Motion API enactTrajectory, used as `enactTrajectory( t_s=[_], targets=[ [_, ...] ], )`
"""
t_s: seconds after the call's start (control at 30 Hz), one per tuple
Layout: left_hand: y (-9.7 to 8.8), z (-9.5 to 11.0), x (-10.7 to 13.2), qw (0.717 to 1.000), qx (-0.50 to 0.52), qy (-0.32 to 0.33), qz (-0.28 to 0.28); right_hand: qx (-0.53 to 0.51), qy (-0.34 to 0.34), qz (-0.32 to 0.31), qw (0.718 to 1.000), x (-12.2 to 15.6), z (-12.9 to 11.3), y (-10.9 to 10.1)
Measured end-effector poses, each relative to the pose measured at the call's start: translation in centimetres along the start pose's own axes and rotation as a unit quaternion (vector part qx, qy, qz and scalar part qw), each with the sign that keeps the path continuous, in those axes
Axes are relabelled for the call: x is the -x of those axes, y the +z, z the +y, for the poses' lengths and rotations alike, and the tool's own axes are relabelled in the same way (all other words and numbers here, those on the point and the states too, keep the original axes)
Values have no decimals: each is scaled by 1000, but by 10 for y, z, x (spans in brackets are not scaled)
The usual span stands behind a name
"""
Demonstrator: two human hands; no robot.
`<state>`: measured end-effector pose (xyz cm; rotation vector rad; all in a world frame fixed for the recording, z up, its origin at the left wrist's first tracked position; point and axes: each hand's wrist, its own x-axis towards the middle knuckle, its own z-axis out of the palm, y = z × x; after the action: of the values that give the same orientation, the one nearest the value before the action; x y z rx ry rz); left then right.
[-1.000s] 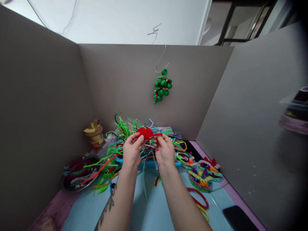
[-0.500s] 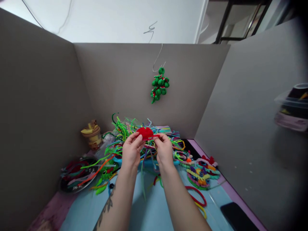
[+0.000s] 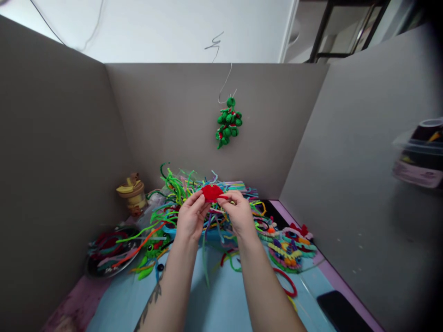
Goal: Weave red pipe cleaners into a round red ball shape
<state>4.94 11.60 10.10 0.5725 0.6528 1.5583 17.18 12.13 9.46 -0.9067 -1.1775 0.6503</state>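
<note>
A small rounded red piece of pipe cleaner work [image 3: 212, 192] is held up between both hands, in front of the pile of pipe cleaners [image 3: 178, 184]. My left hand [image 3: 192, 216] pinches its left edge between thumb and fingers. On the other side, my right hand [image 3: 238, 213] grips a red strand at the piece's right end. Behind my hands, the front rim of a blue tray [image 3: 216, 234] shows under the pile.
To the left are a metal bowl [image 3: 104, 272] of pipe cleaners, a green frog-like figure [image 3: 152, 251] and a tan pot [image 3: 134, 198]. Colourful pipe cleaner pieces [image 3: 289, 258] and a dark phone [image 3: 341, 310] lie right. A green ornament [image 3: 229, 121] hangs on the grey partition [image 3: 173, 106].
The red piece has shifted slightly right and turned a little. My right hand has moved a bit to the right; both hands keep their hold.
</note>
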Motion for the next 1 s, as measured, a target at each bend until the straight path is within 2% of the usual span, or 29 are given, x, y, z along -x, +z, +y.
enactTrajectory(
  t_s=[0.2,0.37,0.43,0.57,0.8,0.9,1.0],
  targets=[
    [1,-1,-1,1000,-7,23,20,3,16,29,999,-3,5,-4],
    [2,1,1,1000,1,9,16,-54,84,53,994,-4,6,-1],
    [2,1,1,1000,3,2,13,-58,92,51,993,-3,5,0],
    [2,0,0,1000,21,-11,4,-65,77,21,995,-2,2,0],
    [1,5,0,999,38,-20,-2,-9,-9,-53,999,-2,-3,-6],
    [0,6,-1,999,37,0,10,5,-5,-57,998,-4,-3,-11],
    [0,7,-1,999,42,10,12,3,-4,-30,1000,-4,-4,-15]
  ],
)
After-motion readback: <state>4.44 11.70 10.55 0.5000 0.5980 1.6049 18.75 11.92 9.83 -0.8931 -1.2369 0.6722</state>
